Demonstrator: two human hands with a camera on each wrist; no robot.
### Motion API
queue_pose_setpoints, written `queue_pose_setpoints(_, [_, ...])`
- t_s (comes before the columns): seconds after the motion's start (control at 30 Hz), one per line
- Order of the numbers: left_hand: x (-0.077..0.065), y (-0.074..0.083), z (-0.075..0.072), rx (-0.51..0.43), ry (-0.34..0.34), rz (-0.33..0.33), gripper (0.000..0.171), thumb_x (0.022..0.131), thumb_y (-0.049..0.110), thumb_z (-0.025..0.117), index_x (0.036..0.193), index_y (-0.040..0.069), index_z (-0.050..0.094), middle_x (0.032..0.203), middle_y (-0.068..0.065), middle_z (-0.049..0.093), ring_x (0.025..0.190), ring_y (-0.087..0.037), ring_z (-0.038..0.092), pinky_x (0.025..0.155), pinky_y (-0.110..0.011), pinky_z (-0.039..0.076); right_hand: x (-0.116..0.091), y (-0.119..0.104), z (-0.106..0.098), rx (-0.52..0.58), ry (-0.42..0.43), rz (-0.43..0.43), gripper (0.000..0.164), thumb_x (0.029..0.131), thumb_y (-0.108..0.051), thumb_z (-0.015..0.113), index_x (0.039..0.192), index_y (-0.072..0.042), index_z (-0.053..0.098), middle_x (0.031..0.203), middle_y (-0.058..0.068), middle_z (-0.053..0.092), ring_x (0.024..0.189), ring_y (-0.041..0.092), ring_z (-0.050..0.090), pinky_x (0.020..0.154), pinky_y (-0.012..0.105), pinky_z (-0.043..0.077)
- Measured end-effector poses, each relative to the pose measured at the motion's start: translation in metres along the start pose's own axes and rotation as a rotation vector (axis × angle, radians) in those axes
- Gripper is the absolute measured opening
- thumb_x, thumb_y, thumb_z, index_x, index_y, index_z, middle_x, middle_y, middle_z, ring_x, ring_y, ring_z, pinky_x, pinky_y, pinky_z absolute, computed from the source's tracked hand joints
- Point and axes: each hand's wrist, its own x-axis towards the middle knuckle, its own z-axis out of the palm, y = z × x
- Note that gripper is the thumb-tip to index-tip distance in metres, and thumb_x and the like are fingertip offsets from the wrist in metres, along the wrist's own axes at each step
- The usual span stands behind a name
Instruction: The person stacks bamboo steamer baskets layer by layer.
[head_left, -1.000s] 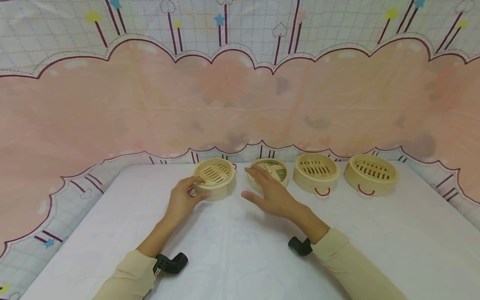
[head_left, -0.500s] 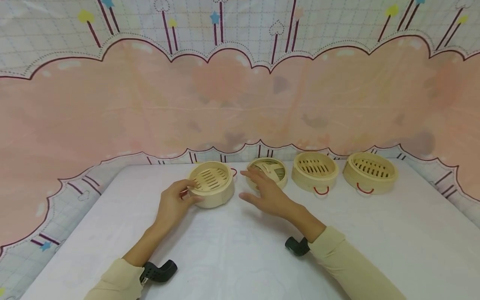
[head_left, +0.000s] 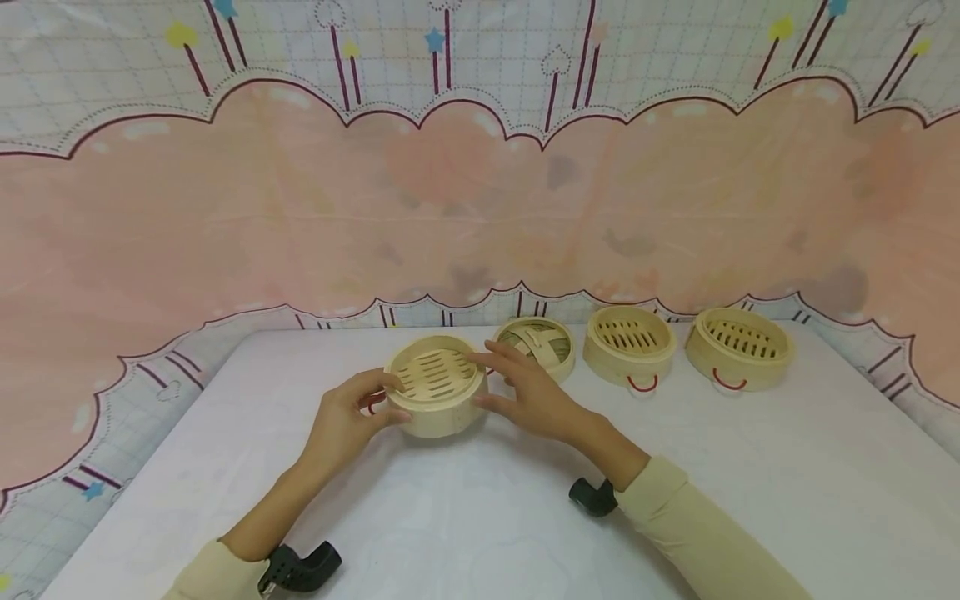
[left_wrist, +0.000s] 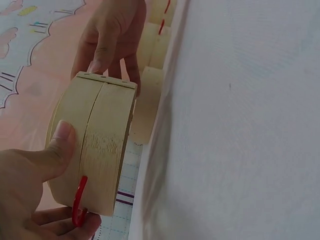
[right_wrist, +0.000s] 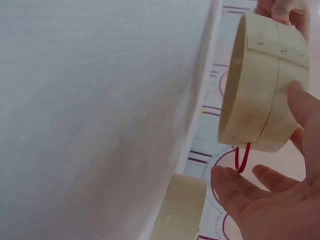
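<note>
Left hand (head_left: 345,421) and right hand (head_left: 536,400) share a bamboo steamer basket (head_left: 442,422)

At the left, the left hand grips the basket, thumb against the outer wall and fingers hooked over the rim, with other fingers beside its near red handle (left_wrist: 78,200). Taking wall and rim together probably gives a firmer hold than that thin loop would. The basket seems raised just above the white tabletop (head_left: 480,517), slotted floor facing up, presumably kept fairly level between two opposite grips.

On its other side, the right hand pinches more lightly: thumb on the wall, forefinger at the rim, remaining fingers spread near the opposite red handle (right_wrist: 242,159). That looks like steadying rather than bearing weight.

Behind the right hand sits a woven bamboo steamer lid (head_left: 555,340), partly hidden. Further right stand a third steamer (head_left: 628,367) and a fourth steamer (head_left: 738,372), slots up and red loops forward, lined along the back edge, perhaps leaving the front as working space.
</note>
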Motion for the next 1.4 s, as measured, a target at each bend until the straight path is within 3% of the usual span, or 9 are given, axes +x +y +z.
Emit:
queue_pose_setpoints(0.2, [-0.002,0.001,-0.004,-0.063,-0.047,-0.018,0.034,0.072,0.011,0.083,0.102,0.009,0.066,0.118,-0.011,0.063,0.108,-0.03,0.06,0.089,-0.04,0.052,-0.002,-0.002,-0.002,0.082,0.017,-0.048,0.05,0.088,-0.024,0.07,0.136,-0.016,0.054,0.147,0.015,0.038,0.134,0.028,0.037,0.095,0.041,0.048])
queue_pose_setpoints(0.47, [-0.005,0.001,-0.01,-0.134,-0.12,-0.085,0.034,0.073,0.01,0.082,0.102,0.009,0.065,0.124,-0.011,0.061,0.11,-0.027,0.059,0.094,-0.037,0.048,-0.01,-0.005,-0.003,0.121,0.022,-0.078,0.043,0.088,-0.017,0.07,0.13,-0.017,0.059,0.143,0.008,0.045,0.135,0.024,0.034,0.096,0.033,0.047])
queue_pose_setpoints(0.8, [-0.008,-0.001,-0.014,-0.244,-0.211,-0.03,0.032,0.073,0.007,0.081,0.101,0.008,0.065,0.129,-0.011,0.058,0.123,-0.027,0.05,0.099,-0.03,0.043,-0.024,-0.009,-0.005,0.225,0.008,-0.06,0.037,0.083,-0.015,0.076,0.118,-0.015,0.066,0.143,0.012,0.044,0.135,0.026,0.035,0.09,0.027,0.05])
queue_pose_setpoints(0.93, [-0.01,0.002,-0.013,-0.3,-0.243,-0.005,0.033,0.072,0.002,0.081,0.101,0.007,0.065,0.129,-0.014,0.057,0.123,-0.03,0.049,0.098,-0.029,0.045,-0.029,-0.011,-0.007,0.255,0.001,-0.042,0.036,0.08,-0.014,0.078,0.114,-0.013,0.067,0.144,0.015,0.042,0.118,0.025,0.054,0.085,0.026,0.052])
queue_pose_setpoints(1.07, [-0.012,0.003,-0.009,-0.331,-0.27,0.013,0.034,0.072,0.001,0.08,0.102,0.006,0.065,0.13,-0.016,0.056,0.123,-0.032,0.049,0.097,-0.029,0.045,-0.034,-0.011,-0.008,0.283,-0.002,-0.026,0.035,0.078,-0.013,0.08,0.111,-0.012,0.067,0.144,0.017,0.041,0.102,0.023,0.064,0.082,0.026,0.054])
queue_pose_setpoints(1.23, [-0.013,-0.001,-0.001,-0.356,-0.293,0.06,0.033,0.072,0.001,0.079,0.102,0.005,0.065,0.128,-0.018,0.056,0.122,-0.033,0.049,0.096,-0.027,0.046,-0.041,-0.009,-0.009,0.294,-0.006,-0.02,0.031,0.077,-0.013,0.081,0.105,-0.013,0.067,0.143,0.019,0.041,0.114,0.026,0.057,0.081,0.027,0.054])
queue_pose_setpoints(1.4, [-0.015,-0.002,0.005,-0.382,-0.316,0.054,0.033,0.072,0.003,0.08,0.101,0.008,0.065,0.13,-0.015,0.056,0.123,-0.031,0.048,0.097,-0.027,0.045,-0.047,-0.009,-0.01,0.29,-0.023,-0.014,0.029,0.076,-0.012,0.081,0.1,-0.013,0.064,0.143,0.018,0.041,0.127,0.029,0.045,0.08,0.028,0.055])
